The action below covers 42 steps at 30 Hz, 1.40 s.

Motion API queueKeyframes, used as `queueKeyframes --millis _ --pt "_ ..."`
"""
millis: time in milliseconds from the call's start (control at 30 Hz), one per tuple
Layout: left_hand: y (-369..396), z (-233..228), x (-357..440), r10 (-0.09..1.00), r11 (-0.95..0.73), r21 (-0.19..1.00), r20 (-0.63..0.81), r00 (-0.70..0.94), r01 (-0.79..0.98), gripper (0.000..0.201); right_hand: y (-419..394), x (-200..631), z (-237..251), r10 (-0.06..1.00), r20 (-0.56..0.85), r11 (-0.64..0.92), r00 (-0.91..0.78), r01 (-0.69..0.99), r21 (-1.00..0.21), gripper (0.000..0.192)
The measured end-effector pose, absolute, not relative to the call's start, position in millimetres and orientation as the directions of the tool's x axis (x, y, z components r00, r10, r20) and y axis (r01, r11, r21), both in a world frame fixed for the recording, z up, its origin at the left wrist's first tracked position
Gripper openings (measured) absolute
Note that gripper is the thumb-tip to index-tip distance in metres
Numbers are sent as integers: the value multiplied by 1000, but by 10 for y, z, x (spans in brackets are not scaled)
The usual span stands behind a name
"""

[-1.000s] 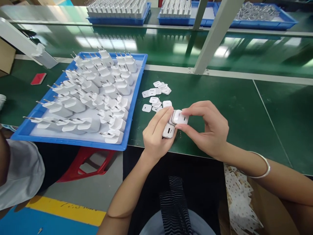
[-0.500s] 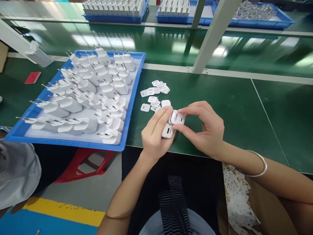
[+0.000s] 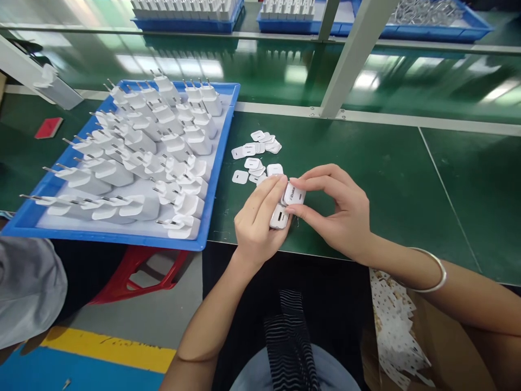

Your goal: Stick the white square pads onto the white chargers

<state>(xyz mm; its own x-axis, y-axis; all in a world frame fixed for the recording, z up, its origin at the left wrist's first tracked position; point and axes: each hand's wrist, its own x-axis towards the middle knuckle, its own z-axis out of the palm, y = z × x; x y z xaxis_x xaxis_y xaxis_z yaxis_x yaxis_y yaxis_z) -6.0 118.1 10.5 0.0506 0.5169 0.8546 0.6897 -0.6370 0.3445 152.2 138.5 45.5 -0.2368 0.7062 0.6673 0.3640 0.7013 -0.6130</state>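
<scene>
Our left hand (image 3: 256,228) is closed around a white charger body (image 3: 279,217), its open end facing up. Our right hand (image 3: 345,217) pinches a small white cover plate (image 3: 294,194) right above it, touching, over the bench (image 3: 386,174).

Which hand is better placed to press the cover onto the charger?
Probably the right hand: its fingertips pinch the cover directly over the charger, which the left hand grips.

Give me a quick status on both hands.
Left hand grips a white charger. Right hand pinches a white cover plate onto it. Loose plates beyond, clear of both.
</scene>
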Motion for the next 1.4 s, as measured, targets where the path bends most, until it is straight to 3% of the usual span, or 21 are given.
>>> queueKeyframes --millis 433,633,767,933,1267,1400 --pt "1178 105 -54 530 -624 352 847 47 698 40 1406 1503 447 736 631 677 -246 302 -671 22" --pt "1183 125 -55 524 -671 381 851 43 637 42 1391 1482 460 800 541 587 -260 150 -796 26" --pt "1186 162 -83 600 -686 495 800 30 533 42 1413 1512 501 886 354 358 -299 -43 -933 26" --pt "1202 189 -117 718 -643 667 696 -6 376 46 1480 1556 536 925 172 122 -340 -163 -979 12" --pt "1157 214 -106 842 -499 807 538 -45 316 45 1463 1511 471 941 212 187 -264 -117 -975 18" --pt "1149 225 -124 850 -492 830 524 -62 264 47 1498 1537 477 920 198 148 -338 -167 -975 18"
